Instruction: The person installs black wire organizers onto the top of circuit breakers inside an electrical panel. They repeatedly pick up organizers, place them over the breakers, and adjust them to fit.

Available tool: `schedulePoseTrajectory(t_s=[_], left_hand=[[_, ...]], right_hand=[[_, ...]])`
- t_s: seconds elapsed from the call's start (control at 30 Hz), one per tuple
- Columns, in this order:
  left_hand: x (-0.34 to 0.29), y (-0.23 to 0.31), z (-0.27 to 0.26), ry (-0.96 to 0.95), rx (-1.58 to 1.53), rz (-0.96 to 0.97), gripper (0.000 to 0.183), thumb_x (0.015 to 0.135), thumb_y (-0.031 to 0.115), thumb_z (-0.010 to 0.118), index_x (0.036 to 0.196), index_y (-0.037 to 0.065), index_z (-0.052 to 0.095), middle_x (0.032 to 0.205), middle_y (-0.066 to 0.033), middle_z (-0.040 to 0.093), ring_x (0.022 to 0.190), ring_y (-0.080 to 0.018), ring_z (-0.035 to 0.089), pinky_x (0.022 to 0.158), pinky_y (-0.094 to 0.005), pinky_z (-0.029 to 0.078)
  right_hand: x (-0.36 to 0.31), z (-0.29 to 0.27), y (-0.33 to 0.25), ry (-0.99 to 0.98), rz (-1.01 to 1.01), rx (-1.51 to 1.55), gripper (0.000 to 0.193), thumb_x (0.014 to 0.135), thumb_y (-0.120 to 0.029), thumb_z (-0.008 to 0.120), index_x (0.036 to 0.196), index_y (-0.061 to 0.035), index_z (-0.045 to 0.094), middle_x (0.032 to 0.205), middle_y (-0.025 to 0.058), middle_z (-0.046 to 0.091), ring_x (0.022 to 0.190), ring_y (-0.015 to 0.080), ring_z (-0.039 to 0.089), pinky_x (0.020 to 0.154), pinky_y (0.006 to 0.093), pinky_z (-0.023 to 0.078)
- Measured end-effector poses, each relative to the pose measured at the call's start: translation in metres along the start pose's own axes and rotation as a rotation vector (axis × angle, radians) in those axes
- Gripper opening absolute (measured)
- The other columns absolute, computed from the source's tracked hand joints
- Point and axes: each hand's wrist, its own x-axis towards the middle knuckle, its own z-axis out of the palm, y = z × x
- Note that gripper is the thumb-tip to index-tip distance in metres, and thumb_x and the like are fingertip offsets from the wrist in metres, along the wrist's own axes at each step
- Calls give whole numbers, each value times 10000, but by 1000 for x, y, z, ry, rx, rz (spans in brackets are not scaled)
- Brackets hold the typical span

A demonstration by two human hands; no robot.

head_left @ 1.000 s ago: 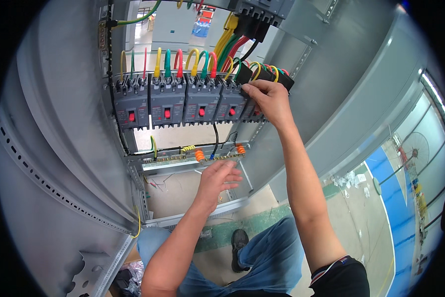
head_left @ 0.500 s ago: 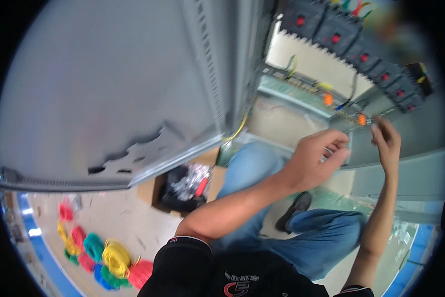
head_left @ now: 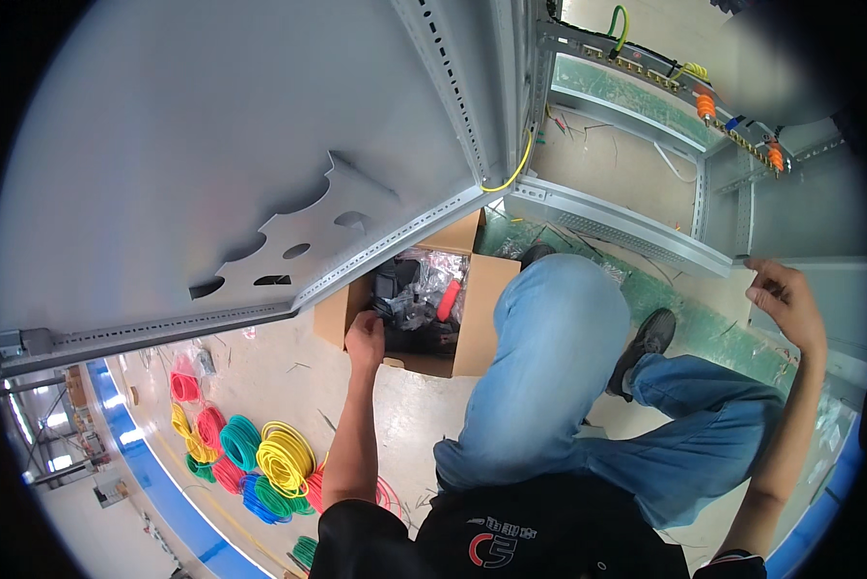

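My left hand (head_left: 364, 340) is at the left wall of an open cardboard box (head_left: 489, 314), its fingertips at the rim and partly hidden. Inside the box are clear plastic bags (head_left: 416, 301), a red piece (head_left: 449, 300) and dark items. On the other side, my right hand (head_left: 788, 301) is raised near the end of the cabinet's lower rail (head_left: 636, 232). Its fingers are bent and the thumb stands apart from them; no held thing shows.
A large grey cabinet door (head_left: 192, 164) stands on the left. Coils of wire, among them a yellow coil (head_left: 286, 459) and a teal coil (head_left: 240, 442), lie on the floor. Orange insulators (head_left: 705, 104) sit along a brass-studded bar at upper right. Wire scraps litter the floor.
My left hand has moved from the cabinet front down and left to the box. My right hand has come lower and right. The view has shifted, so the breakers are out of sight.
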Motion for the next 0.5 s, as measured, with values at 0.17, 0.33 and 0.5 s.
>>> schedulePoseTrajectory(t_s=[0.17, 0.33, 0.5], left_hand=[[38, -3, 47, 145, 313, 116, 407, 869, 295, 773, 1151, 15, 686, 998, -228, 712, 964, -431, 695, 844, -514, 558], [77, 14, 76, -24, 562, -97, 808, 822, 331, 825, 1497, 82, 458, 1291, -228, 605, 1170, -438, 638, 961, -521, 580], [96, 10, 90, -91, 687, -103, 829, 824, 249, 769, 1566, 143, 415, 1222, -269, 630, 1085, -442, 683, 900, -532, 596]], right_hand=[[-2, 8, -6, 24, -30, 3, 405, 906, -89, 789, 1274, 39, 678, 798, 34, 617, 741, 113, 568, 710, 285, 498], [-5, 11, -5, 54, -19, 17, 409, 912, -81, 779, 1290, 41, 679, 812, 34, 623, 736, 118, 565, 706, 282, 494], [-6, 8, 2, 50, -11, -12, 397, 914, -85, 778, 1276, 43, 682, 801, 30, 612, 724, 110, 552, 682, 278, 486]])
